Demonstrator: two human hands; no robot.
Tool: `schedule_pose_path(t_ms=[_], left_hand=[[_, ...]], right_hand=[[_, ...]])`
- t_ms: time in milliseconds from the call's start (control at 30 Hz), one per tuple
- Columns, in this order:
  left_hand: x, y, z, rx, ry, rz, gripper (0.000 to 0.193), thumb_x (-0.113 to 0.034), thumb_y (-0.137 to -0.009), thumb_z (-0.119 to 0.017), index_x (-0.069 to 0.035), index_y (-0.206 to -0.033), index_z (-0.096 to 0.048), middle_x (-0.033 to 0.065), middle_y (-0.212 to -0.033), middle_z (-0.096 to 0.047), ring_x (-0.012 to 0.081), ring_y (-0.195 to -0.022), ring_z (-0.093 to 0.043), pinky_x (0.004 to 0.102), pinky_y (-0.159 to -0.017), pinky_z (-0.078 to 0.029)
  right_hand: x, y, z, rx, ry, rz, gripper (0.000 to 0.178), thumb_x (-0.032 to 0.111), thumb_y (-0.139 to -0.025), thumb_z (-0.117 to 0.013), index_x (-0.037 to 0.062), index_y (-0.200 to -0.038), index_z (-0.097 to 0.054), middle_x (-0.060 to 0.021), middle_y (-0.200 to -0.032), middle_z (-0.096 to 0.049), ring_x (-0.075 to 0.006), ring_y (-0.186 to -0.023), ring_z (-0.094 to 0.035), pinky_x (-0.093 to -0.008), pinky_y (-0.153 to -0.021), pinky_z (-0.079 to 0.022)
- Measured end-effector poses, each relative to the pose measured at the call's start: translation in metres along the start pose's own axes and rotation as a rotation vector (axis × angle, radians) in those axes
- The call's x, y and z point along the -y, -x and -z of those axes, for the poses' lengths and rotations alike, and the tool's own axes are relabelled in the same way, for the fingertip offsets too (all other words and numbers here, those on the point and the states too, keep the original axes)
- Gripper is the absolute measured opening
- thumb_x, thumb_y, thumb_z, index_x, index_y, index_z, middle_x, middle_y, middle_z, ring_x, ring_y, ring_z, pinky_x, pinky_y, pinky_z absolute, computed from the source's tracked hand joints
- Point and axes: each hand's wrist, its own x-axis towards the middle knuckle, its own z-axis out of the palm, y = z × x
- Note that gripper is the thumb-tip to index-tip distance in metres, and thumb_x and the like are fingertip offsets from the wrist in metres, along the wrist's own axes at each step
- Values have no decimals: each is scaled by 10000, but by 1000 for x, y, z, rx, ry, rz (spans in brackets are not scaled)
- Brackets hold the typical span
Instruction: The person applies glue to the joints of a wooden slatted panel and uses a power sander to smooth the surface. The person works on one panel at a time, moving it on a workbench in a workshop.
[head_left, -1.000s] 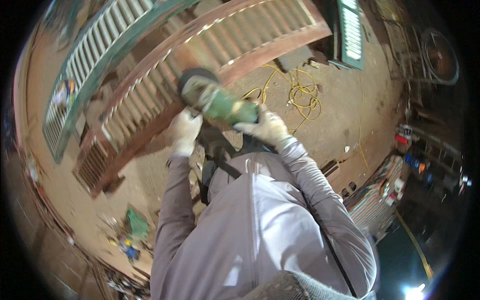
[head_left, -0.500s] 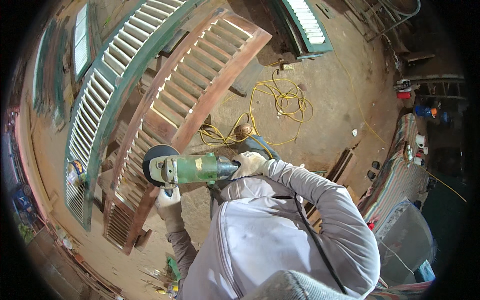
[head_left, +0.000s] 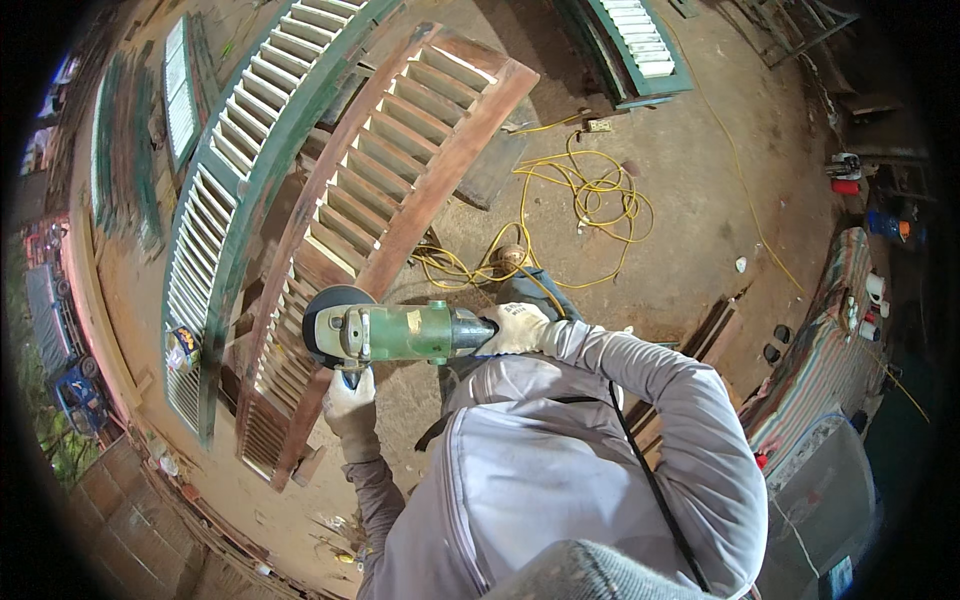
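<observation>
A green angle grinder with a dark round disc is held across in front of me. My right hand, in a white work glove, wraps round its rear handle. My left hand, gloved too, is closed round the side handle below the grinder's head. The disc is over the lower part of a brown wooden louvred shutter, whose rails look bare and reddish. Whether the disc touches the wood I cannot tell. A black cable runs down along my right arm.
Left of the brown shutter lies a green-framed shutter with white slats, a small container on it. Yellow cord coils on the floor by my foot. Another green shutter lies at the far right. Wooden boards lie right of me.
The whole view has shifted, so the shutters and floor appear a little further right. Both hands keep their hold on the grinder, its disc still over the brown shutter.
</observation>
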Motion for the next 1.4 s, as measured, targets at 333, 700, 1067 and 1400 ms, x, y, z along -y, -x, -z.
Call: schedule_pose_path(t_ms=[333,700,1067,1400], left_hand=[[-3,42,-7,126,35,307,353,-418,-873,-695,-69,-899,-648,99,-820,-725,346,-811,-708,463,-762,-528],[46,156,-21,-22,340,677,447,-499,-904,-664,-94,-1091,-696,130,-828,-724,320,-802,-715,429,-724,-519],[121,248,-48,-50,363,1021,516,-488,-845,-689,-94,-1178,-669,194,-1046,-732,411,-1006,-691,500,-841,-531],[201,210,-31,160,78,950,452,-464,-835,-666,-106,-1109,-646,188,-1004,-731,395,-978,-696,500,-833,-542]], right_hand=[[2,-6,18,40,203,141,703,512,-720,-812,89,-1260,-658,-188,-1055,-735,-365,-1016,-702,-440,-881,-544],[55,-51,-17,425,422,264,762,503,-746,-759,158,-1400,-576,-169,-1326,-619,-343,-1269,-571,-437,-1052,-453],[108,-87,-109,659,673,368,854,620,-761,-723,166,-1458,-534,-170,-1390,-580,-342,-1350,-506,-439,-1109,-400],[127,-104,-169,664,574,278,785,505,-791,-761,114,-1437,-545,-198,-1377,-595,-348,-1291,-554,-410,-1084,-433]])
